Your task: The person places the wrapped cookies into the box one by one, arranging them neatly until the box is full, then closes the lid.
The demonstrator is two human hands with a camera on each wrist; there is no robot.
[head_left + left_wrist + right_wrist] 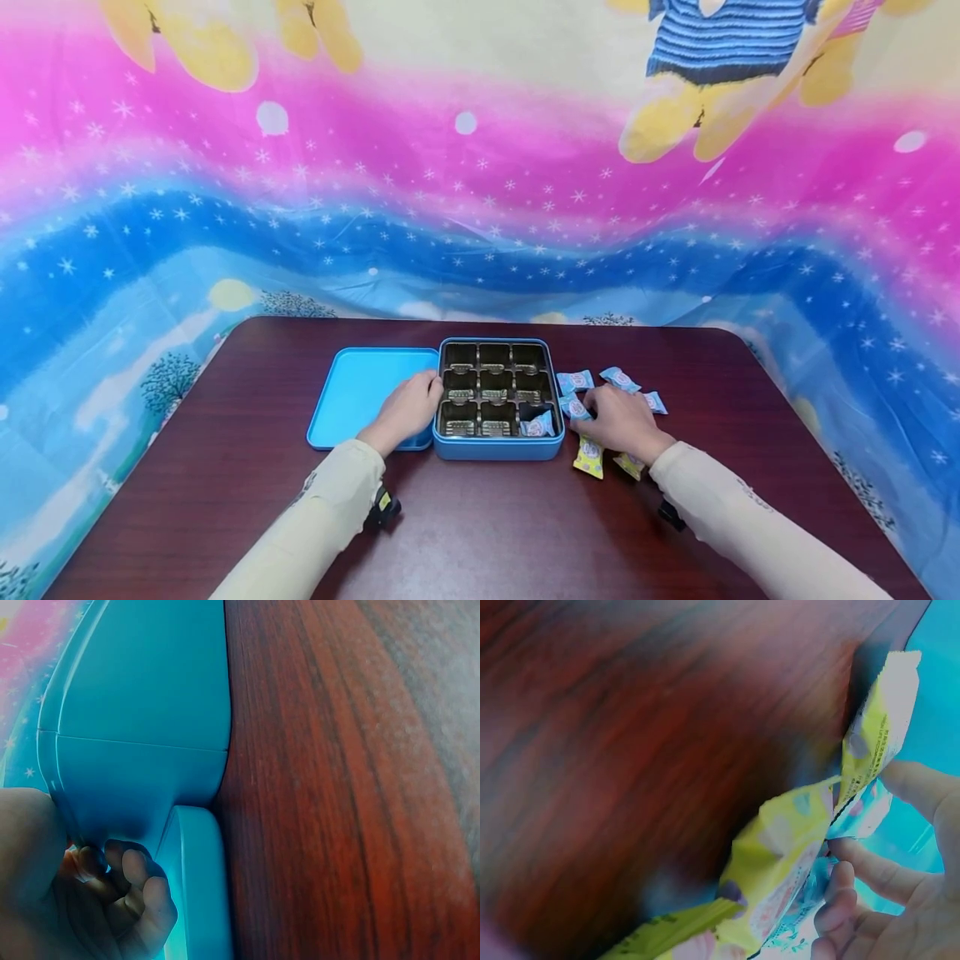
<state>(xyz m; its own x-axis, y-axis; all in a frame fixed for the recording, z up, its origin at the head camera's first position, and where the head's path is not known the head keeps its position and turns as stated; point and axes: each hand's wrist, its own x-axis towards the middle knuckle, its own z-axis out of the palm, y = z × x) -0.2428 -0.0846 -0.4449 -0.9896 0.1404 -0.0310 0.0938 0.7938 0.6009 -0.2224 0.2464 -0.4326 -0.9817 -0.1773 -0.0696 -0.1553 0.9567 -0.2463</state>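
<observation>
tabletop station, screened off, kind of room beyond not determinable: one reddish-brown wood-grain table (pixel 487 517), rounded far corners, enclosed at back and both sides by printed cloth (pixel 480 304) of snowflakes (pixel 578 196), trees (pixel 168 385) and cartoon figures (pixel 727 37).

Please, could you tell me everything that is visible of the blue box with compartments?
The blue box is squarish with rounded corners and smooth walls, perhaps metal. It stands open on the table. Its dark insert has nine compartments, three by three; only the near right one holds a wrapped packet. The blue lid lies close at its left. The left hand is against its left side; whether it grips is unclear.
</observation>
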